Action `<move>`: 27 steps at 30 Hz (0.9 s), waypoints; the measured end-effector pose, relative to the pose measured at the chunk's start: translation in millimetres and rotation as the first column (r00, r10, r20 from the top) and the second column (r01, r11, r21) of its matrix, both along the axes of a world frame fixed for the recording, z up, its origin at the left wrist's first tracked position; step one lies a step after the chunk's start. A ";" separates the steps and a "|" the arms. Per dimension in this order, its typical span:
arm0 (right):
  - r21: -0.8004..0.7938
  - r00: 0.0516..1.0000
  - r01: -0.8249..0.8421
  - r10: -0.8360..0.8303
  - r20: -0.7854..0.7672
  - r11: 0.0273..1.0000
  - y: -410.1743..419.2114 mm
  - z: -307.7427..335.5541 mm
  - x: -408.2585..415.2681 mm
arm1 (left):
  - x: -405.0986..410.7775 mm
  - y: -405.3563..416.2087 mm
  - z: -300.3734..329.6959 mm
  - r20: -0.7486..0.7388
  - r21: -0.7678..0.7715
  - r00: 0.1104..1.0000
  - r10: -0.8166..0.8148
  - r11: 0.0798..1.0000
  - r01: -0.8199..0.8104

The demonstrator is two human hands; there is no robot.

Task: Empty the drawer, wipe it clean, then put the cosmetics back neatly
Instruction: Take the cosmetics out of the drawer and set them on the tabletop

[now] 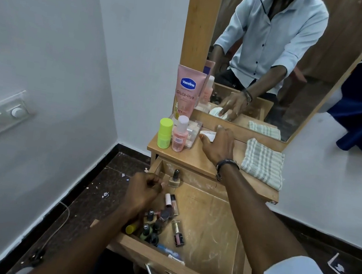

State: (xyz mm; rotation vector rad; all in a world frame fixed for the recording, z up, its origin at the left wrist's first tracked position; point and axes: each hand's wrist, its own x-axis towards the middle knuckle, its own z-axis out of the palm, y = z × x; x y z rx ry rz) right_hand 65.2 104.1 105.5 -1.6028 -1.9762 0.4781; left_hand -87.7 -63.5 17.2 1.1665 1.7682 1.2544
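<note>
Low in the frame, the open wooden drawer [210,215] holds nail polish bottles [156,225] along its left side. Above them the left hand [142,192] curls, gripping nothing visible. At centre, the right hand [217,145] grips a white jar [207,134] on the dresser top [197,160], beside a striped cloth [263,163].

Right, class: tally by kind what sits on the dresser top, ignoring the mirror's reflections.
Tubes: 1, the Vaseline tube
Bottles: 2, the lime-green bottle and the pink bottle
Boxes: 1, the clear box
Jars: 1, the white jar in the right hand
Cloths: 1, the striped cloth
Total: 6
</note>
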 end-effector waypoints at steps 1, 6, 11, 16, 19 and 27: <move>-0.004 1.000 0.003 -0.003 0.004 1.000 2.8 -1.5 -1.0 | -0.4 -0.8 -1.1 0.008 0.003 1.000 -0.004 1.000 0.004; -0.001 0.999 0.029 -0.029 0.033 1.000 13.1 -7.0 -2.5 | 0.0 -1.5 -0.6 0.035 0.016 0.999 0.007 1.000 -0.008; 0.074 0.987 0.072 -0.082 0.141 0.995 21.4 -10.1 -6.6 | 0.7 -3.3 0.6 0.023 0.019 1.000 0.007 1.000 -0.008; 0.061 0.988 0.087 -0.094 0.126 0.994 24.7 -12.6 -8.8 | 0.2 -4.0 1.6 -0.035 0.016 0.999 0.001 1.000 0.000; 0.078 0.992 0.103 -0.108 0.058 0.992 17.0 -15.0 -4.7 | 0.9 -4.4 3.1 -0.071 0.004 0.997 -0.001 1.000 0.001; 0.422 0.951 -0.089 0.203 -0.234 0.902 -51.3 -32.4 21.0 | 9.1 9.3 12.6 -0.339 -0.158 0.938 -0.076 0.987 0.023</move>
